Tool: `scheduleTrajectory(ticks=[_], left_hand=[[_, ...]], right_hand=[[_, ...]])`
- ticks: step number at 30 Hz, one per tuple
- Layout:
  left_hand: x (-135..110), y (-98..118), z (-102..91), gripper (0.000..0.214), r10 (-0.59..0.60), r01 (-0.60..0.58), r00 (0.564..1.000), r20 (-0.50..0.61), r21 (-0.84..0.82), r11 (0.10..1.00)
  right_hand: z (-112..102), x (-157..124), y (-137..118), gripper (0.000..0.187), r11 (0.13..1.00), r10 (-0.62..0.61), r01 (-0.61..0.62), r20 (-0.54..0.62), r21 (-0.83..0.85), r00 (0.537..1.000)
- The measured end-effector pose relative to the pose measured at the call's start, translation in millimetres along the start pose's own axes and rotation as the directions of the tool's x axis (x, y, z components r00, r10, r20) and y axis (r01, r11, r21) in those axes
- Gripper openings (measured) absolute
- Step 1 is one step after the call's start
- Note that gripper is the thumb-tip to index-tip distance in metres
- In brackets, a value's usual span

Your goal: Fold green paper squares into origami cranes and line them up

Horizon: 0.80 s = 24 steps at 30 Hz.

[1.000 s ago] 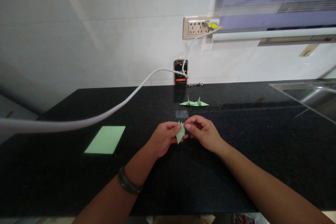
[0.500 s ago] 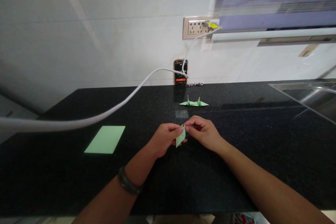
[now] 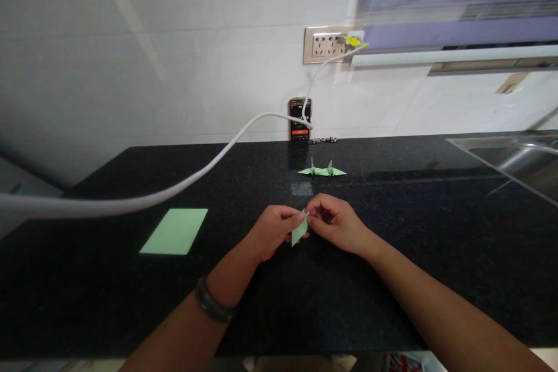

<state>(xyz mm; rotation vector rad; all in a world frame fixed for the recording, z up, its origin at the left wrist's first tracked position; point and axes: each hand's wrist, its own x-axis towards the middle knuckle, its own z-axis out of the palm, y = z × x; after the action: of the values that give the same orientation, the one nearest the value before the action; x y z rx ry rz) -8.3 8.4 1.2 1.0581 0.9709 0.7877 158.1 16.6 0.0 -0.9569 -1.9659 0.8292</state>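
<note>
Both hands meet over the middle of the black stone counter (image 3: 392, 279). My left hand (image 3: 272, 231) pinches a small folded green paper piece (image 3: 299, 231) by its upper part, fingers closed on it. My right hand (image 3: 337, 222) is closed too, its thumb and fingertips pinching the top tip of the same piece. The paper hangs down between the hands, just above the counter. A finished green paper crane (image 3: 322, 170) sits farther back on the counter, beyond both hands.
A flat green paper sheet (image 3: 175, 231) lies at the left. A phone (image 3: 300, 119) leans against the white wall, a white cable (image 3: 183, 183) running from the wall socket (image 3: 325, 45) across the left. A steel sink (image 3: 510, 154) is at the right.
The hands and the paper piece have shifted slightly down and closer together; the right fingers have closed in on the paper's top tip.
</note>
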Motion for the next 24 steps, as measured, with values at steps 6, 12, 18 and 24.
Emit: scheduleTrajectory(ticks=[6,12,18,24], left_hand=[[0.3,-1.3,-1.5,0.03,0.004,-0.002,1.0,0.02,-0.062,0.998],[1.5,-3.2,-2.3,0.032,0.014,-0.014,1.0,-0.003,-0.114,0.993],[0.6,-1.2,0.1,0.03,0.006,-0.007,1.0,-0.009,-0.17,0.985],[-0.1,-0.5,1.4,0.028,0.012,-0.013,1.0,-0.01,-0.183,0.983]], right_hand=[[-3.9,0.2,-1.8,0.005,0.997,-0.054,0.054,0.01,-0.055,0.999],[-4.4,-0.2,-4.5,0.006,0.993,-0.096,0.095,-0.007,-0.071,0.995],[-6.8,-1.0,-7.2,0.006,0.984,-0.161,0.16,-0.006,-0.076,0.987],[-6.5,-2.1,-8.5,0.009,0.965,-0.245,0.243,-0.011,-0.1,0.969]])
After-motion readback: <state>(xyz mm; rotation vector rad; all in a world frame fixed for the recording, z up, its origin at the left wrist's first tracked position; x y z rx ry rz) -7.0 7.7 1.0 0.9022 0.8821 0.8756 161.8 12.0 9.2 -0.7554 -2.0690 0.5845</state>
